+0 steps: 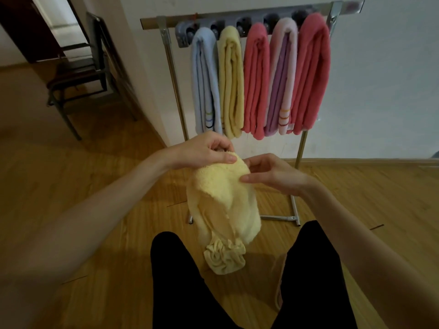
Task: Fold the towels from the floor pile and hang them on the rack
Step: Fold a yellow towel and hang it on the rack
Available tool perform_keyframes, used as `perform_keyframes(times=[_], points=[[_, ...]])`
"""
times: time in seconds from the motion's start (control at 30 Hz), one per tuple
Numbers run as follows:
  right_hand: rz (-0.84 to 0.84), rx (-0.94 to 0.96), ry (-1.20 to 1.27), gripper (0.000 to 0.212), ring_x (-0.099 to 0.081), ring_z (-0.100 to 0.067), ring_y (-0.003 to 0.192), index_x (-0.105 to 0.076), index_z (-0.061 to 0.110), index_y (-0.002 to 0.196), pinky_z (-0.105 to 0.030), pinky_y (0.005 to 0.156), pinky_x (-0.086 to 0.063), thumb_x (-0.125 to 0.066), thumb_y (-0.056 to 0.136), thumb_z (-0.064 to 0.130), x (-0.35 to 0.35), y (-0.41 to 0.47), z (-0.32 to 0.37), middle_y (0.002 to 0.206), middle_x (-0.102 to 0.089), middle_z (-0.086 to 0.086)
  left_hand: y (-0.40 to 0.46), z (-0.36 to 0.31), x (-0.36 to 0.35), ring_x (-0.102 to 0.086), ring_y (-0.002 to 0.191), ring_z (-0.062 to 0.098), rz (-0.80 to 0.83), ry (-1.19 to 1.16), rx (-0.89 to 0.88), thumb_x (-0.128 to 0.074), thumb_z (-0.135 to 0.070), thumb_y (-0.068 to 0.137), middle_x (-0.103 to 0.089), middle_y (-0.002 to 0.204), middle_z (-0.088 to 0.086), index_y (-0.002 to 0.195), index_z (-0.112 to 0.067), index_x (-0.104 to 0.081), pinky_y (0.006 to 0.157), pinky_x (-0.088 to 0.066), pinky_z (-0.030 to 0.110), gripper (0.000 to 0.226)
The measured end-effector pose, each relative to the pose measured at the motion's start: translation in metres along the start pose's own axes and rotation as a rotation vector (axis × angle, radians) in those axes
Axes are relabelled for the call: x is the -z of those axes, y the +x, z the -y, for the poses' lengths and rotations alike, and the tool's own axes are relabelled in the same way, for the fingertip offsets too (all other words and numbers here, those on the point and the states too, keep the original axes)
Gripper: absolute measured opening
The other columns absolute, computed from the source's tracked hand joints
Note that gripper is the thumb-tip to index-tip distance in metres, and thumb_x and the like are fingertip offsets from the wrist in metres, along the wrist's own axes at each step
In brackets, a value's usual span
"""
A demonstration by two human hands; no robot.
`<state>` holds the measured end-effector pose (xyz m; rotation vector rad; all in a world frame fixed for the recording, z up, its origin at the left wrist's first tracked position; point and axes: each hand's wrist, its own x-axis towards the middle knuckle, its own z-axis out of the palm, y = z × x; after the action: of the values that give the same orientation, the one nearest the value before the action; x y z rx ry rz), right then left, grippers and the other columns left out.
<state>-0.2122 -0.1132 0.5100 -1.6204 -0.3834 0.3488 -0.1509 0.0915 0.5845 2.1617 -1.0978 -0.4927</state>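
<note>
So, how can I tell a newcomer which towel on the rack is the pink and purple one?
Find the metal rack against the white wall, holding five folded towels. The pink and purple towel is second from the right, between two red towels. Only it shows pale pink outside, purple folds inside, and orange stripes near its bottom.

Chair: a dark metal-framed chair (78, 74) stands on the floor at upper left, close beside the wall corner.
Doorway: a dark doorway (35, 27) opens behind the chair, in the far upper left.
Floor: wood-grain flooring (83, 176) runs across the room.
Wall: a pale wall (384, 91) fills the right background, meeting the floor along a baseboard.
</note>
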Motion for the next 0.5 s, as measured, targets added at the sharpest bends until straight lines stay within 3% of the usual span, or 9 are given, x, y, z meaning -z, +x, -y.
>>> perform_keyframes(times=[0.1,0.17,0.23,0.3,0.37,0.43,0.5], points=[[0.035,-0.002,-0.062,0.026,-0.062,-0.023,0.095,-0.062,-0.004,0.102,-0.036,0.088,-0.049,-0.066,0.085,0.015,0.011,0.000,0.013,0.099,-0.066,-0.012,-0.002,0.008,-0.001,-0.056,0.070,0.014,-0.018,-0.001,0.020,-0.062,-0.029,0.089,-0.062,0.078,0.010,0.091,-0.012,-0.071,0.062,-0.042,0.019,0.020],[0.010,-0.035,-0.089,0.028,-0.060,-0.023,0.094,-0.060,-0.004,0.103,-0.037,0.088,-0.048,-0.062,0.085,0.018,0.022,0.001,0.018,0.098,-0.063,-0.010,-0.005,0.017,-0.001,-0.055,0.066,0.025,-0.056,0.015,0.052,-0.061,-0.043,0.082,-0.060,0.077,0.023,0.087,-0.004,-0.071,0.060,-0.040,0.028,0.040],[-0.047,-0.069,-0.114,0.031,-0.060,-0.021,0.090,-0.057,-0.005,0.105,-0.038,0.085,-0.047,-0.062,0.086,0.019,0.036,0.001,0.019,0.095,-0.062,-0.008,-0.009,0.030,0.005,-0.057,0.069,0.033,-0.091,0.039,0.069,-0.061,-0.049,0.076,-0.061,0.080,0.025,0.088,-0.002,-0.070,0.058,-0.041,0.028,0.049],[-0.094,-0.062,-0.163,0.018,-0.060,-0.017,0.081,-0.058,0.001,0.104,-0.033,0.077,-0.048,-0.061,0.090,0.013,0.048,0.001,0.022,0.088,-0.062,-0.004,-0.015,0.034,0.012,-0.065,0.073,0.020,-0.109,-0.010,0.079,-0.065,-0.039,0.080,-0.067,0.091,0.010,0.100,-0.013,-0.067,0.059,-0.049,0.020,0.033],[-0.118,-0.032,-0.279,0.013,-0.055,-0.017,0.071,-0.056,0.011,0.104,-0.031,0.068,-0.046,-0.058,0.091,0.008,0.054,0.007,0.030,0.078,-0.057,-0.006,-0.019,0.033,0.022,-0.066,0.085,0.003,-0.074,-0.095,0.051,-0.062,-0.018,0.089,-0.060,0.108,-0.008,0.116,-0.019,-0.055,0.064,-0.051,0.016,0.029],[-0.109,0.009,-0.406,0.018,-0.045,-0.025,0.066,-0.052,0.016,0.105,-0.038,0.063,-0.041,-0.056,0.092,0.004,0.057,0.020,0.042,0.071,-0.047,-0.014,-0.019,0.035,0.034,-0.057,0.095,-0.012,-0.004,-0.047,0.057,-0.054,-0.010,0.094,-0.050,0.115,-0.020,0.116,-0.025,-0.055,0.072,-0.049,0.013,0.026],[-0.066,0.035,-0.565,0.021,-0.045,-0.035,0.065,-0.050,0.016,0.106,-0.047,0.064,-0.042,-0.055,0.092,0.002,0.057,0.039,0.057,0.073,-0.049,-0.023,-0.016,0.040,0.048,-0.051,0.100,-0.013,0.042,0.082,0.091,-0.050,-0.011,0.095,-0.053,0.111,-0.020,0.103,-0.027,-0.064,0.083,-0.044,0.015,0.023]])
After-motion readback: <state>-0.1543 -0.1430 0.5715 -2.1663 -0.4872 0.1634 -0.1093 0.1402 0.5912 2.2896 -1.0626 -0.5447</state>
